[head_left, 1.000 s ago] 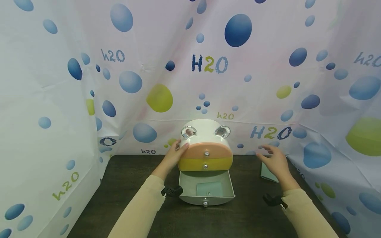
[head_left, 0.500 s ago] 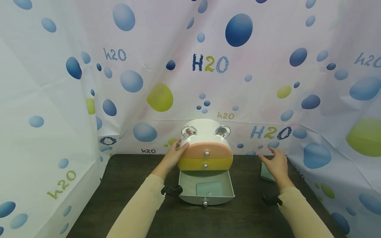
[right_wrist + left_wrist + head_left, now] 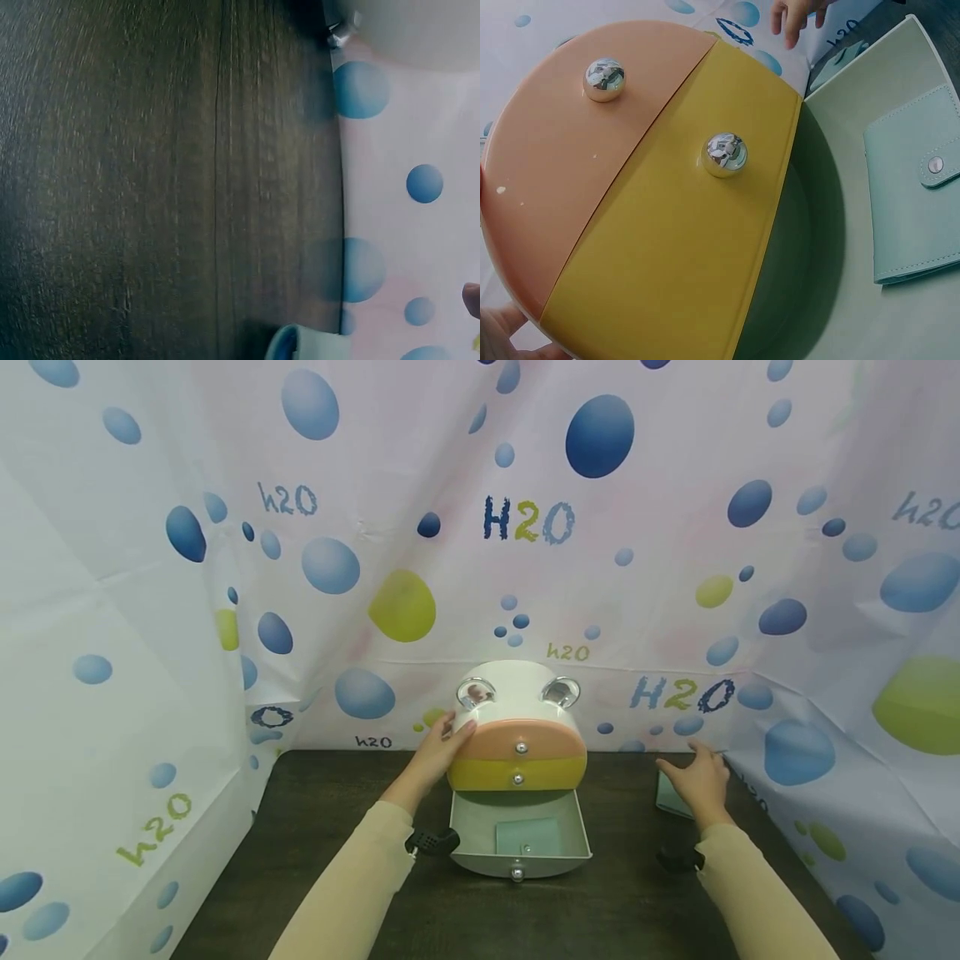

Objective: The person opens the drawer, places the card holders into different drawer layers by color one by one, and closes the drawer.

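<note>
A small chest (image 3: pixel 517 693) with a white top, a peach drawer (image 3: pixel 510 739) and a yellow drawer (image 3: pixel 667 225) stands at the table's middle. Its pale green bottom drawer (image 3: pixel 472 814) is pulled out and holds a mint-green snap wallet (image 3: pixel 528 837). My left hand (image 3: pixel 431 756) rests against the chest's left side, thumb at the front edge. At the right, my right hand (image 3: pixel 701 781) is held over a second mint-green wallet (image 3: pixel 670 800), its fingers spread and nothing seen between them. That wallet (image 3: pixel 322 346) is partly covered by the hand, and stands at the right wrist view's bottom edge.
The dark wooden table (image 3: pixel 337 877) reaches back to a white curtain (image 3: pixel 645 560) with blue and green drops, which also hangs at both sides. Chrome ring-shaped ears (image 3: pixel 561 692) stick out from the chest's top. Round metal knobs (image 3: pixel 725 154) project from the drawers.
My right hand has moved slightly down and inward, toward the wallet on the table. My left hand, the chest and the pulled-out drawer stay where they were.
</note>
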A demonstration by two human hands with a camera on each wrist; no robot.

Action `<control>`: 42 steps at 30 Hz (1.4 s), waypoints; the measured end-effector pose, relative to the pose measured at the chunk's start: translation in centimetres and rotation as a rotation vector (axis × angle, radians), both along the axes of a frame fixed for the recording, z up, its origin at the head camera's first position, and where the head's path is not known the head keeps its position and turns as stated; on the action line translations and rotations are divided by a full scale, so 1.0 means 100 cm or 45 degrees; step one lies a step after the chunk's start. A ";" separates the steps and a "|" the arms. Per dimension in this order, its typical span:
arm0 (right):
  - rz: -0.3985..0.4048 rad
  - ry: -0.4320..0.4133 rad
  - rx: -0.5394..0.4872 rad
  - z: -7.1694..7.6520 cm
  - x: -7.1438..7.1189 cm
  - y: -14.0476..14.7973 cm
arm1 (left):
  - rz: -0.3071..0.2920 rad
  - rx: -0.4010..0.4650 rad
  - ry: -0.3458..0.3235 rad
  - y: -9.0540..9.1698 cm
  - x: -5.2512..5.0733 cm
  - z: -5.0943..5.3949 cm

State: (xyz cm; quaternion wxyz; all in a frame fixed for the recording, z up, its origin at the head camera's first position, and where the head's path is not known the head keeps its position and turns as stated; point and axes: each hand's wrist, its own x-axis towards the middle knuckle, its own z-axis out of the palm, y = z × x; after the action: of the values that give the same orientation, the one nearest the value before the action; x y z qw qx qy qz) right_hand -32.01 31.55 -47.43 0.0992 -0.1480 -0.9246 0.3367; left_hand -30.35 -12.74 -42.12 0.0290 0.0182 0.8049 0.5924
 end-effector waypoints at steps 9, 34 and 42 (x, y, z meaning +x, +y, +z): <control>-0.052 -0.140 -0.021 -0.014 -0.001 0.008 | -0.005 0.009 -0.022 0.000 -0.001 -0.001; -0.071 -0.345 -0.069 -0.036 0.005 0.009 | -0.003 0.007 0.002 0.001 0.000 -0.002; -0.083 -0.395 -0.022 -0.039 0.002 0.007 | -0.007 -0.002 0.007 0.000 0.002 -0.001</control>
State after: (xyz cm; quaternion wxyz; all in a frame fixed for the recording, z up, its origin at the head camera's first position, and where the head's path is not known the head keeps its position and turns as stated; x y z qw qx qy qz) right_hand -31.84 32.21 -51.34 -0.0352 -0.2292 -0.9206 0.3143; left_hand -30.13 -12.75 -42.23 0.0284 0.0218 0.8054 0.5916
